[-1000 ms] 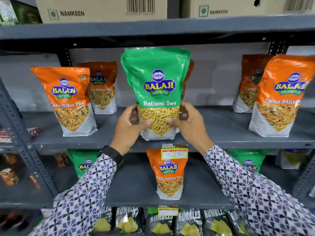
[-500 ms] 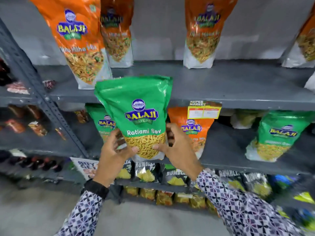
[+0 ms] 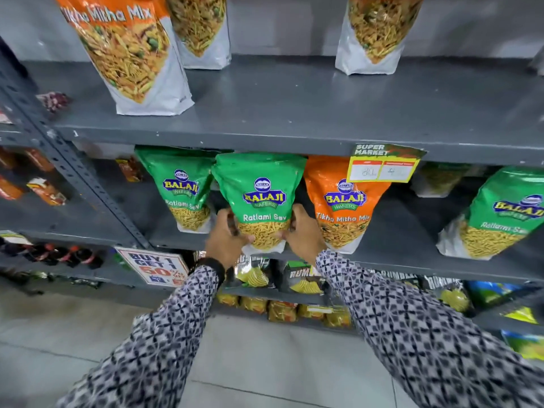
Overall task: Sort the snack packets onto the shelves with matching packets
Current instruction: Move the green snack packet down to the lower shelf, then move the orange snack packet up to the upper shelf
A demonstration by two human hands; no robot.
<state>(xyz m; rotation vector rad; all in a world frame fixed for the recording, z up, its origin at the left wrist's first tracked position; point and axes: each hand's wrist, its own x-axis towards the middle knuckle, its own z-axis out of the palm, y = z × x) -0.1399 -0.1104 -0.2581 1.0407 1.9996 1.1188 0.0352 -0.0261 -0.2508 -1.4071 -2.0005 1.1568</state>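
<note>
A green Ratlami Sev packet stands upright at the front of the middle shelf. My left hand grips its lower left corner and my right hand its lower right corner. Another green Ratlami Sev packet stands just left of it and slightly behind. An orange Tikha Mitha Mix packet stands directly to its right. A third green packet stands at the far right of the same shelf. The upper shelf holds orange Tikha Mitha Mix packets.
A price tag hangs from the upper shelf's front edge. A slotted upright post runs along the left. A "Buy 1 Get 1" sign is clipped below. Dark chip packets fill the lower shelf, above a tiled floor.
Both hands have carried the green packet down from the upper shelf to the middle shelf, between a green packet and an orange one. The view has tilted downward.
</note>
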